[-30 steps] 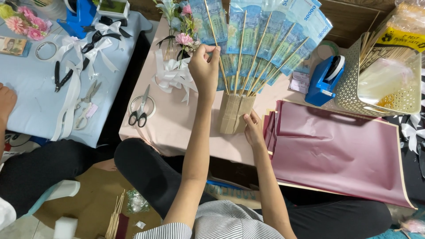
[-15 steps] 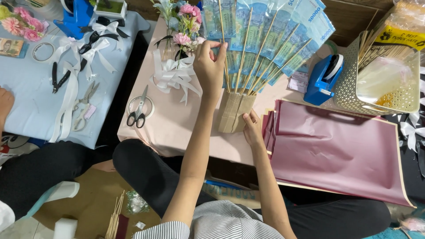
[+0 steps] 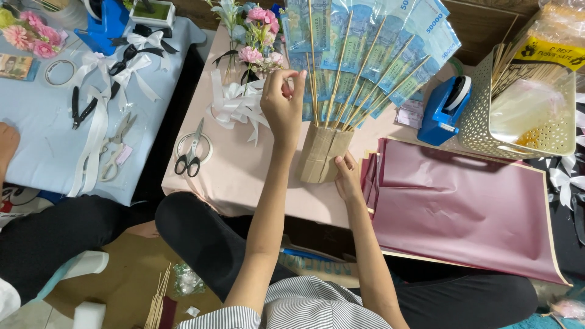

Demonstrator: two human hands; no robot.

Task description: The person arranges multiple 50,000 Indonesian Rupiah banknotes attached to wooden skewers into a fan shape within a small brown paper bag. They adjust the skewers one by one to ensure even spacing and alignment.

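Two low tables stand side by side on the floor: a blue table (image 3: 36,152) at left and a pink table (image 3: 244,176) at centre, with the person seated at the pink one, knees under its near edge. On the blue table lie white ribbon (image 3: 91,146), black pliers (image 3: 81,108) and a tape ring (image 3: 59,72); another person's hand (image 3: 7,143) is cut off by the left frame edge. Scissors (image 3: 192,152) lie on a second tape ring on the pink table, with flowers (image 3: 253,30) behind, their tops cut off by the upper edge. The left hand (image 3: 283,103) is raised at the left side of the fan, fingers pinched together; whether a stick sits between them cannot be told, as the hand hides that part. The fan (image 3: 365,55) of sleeved banknotes on sticks stands upright in a brown paper wrap (image 3: 322,152) at the table centre; its long axis runs from the wrap upward in the frame, away from the person, sticks spreading left to right, and the upper notes are cut off. The right hand (image 3: 348,180) is closed on the lower right of the wrap. Further right lie maroon sheets (image 3: 463,213), a blue tape dispenser (image 3: 442,113) and a cream basket (image 3: 487,131), contents hard to make out.
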